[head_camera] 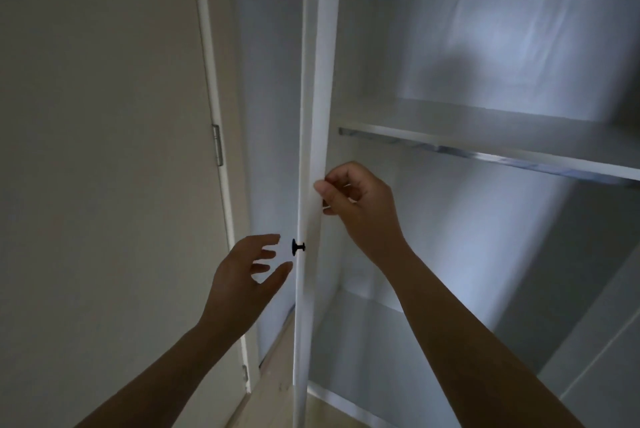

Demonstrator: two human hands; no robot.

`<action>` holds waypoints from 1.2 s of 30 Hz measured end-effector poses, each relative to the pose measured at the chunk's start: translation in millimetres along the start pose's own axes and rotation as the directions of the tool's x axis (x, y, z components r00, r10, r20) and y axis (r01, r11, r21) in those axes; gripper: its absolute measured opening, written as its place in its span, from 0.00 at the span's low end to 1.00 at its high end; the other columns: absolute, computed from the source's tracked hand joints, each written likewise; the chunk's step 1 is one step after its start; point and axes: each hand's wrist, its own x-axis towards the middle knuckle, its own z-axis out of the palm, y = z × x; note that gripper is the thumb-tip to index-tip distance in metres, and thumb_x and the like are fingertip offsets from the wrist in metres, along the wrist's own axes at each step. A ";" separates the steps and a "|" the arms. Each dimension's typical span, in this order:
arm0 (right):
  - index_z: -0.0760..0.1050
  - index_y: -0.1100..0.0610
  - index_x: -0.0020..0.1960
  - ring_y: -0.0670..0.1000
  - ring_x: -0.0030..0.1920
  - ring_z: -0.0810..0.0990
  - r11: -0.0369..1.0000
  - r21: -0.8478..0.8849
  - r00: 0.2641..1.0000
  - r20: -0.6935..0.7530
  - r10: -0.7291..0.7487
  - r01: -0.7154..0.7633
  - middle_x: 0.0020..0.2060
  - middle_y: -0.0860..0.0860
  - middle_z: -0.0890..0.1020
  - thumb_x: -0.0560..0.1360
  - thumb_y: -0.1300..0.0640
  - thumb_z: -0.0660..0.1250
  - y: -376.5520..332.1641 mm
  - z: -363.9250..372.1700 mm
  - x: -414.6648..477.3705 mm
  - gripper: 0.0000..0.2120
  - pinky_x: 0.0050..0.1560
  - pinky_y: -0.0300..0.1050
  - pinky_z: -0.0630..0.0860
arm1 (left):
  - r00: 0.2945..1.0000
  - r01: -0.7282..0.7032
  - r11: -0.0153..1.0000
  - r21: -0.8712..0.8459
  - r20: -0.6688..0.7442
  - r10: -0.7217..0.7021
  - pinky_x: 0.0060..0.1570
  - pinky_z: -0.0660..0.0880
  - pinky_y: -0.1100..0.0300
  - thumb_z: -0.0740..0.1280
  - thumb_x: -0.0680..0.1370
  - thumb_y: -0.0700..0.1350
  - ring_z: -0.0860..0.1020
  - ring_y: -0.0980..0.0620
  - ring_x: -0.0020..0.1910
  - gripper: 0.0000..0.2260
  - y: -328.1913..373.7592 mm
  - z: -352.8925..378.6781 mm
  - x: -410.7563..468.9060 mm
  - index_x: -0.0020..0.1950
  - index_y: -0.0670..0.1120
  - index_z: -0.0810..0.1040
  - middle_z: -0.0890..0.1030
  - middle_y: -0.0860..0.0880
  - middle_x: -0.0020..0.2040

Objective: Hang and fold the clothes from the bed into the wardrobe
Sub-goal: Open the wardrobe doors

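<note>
Left hand [247,268]: I see it released, fingers spread, just beside the black knob [298,247] and apart from it. Right hand [356,202]: fingers curled round the door [318,81] edge above the knob, grasping it. Door: edge-on to me, between both hands, with a hinge [216,145] and beige wall [104,116] to its left. Wardrobe [467,237]: right of the door, open, white inside. Shelf [485,122] across it, metal rail [502,160] under its front edge, open room below. Light dim.

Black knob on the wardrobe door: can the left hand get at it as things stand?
Probably yes. The left hand is open beside the black knob, on the knob's side of the wardrobe door, with nothing between them. The right hand pinches the door's edge higher up.
</note>
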 end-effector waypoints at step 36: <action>0.69 0.55 0.40 0.52 0.36 0.74 0.976 -0.161 0.981 0.146 -0.125 0.149 0.34 0.49 0.76 0.76 0.53 0.66 -13.5 208.5 79.6 0.10 0.38 0.46 0.71 | 0.842 0.385 0.886 0.258 -0.491 -0.224 0.49 0.78 0.61 0.71 0.74 0.45 0.78 0.57 0.51 0.15 -64.5 -132.5 -46.1 0.60 0.48 0.77 0.77 0.55 0.55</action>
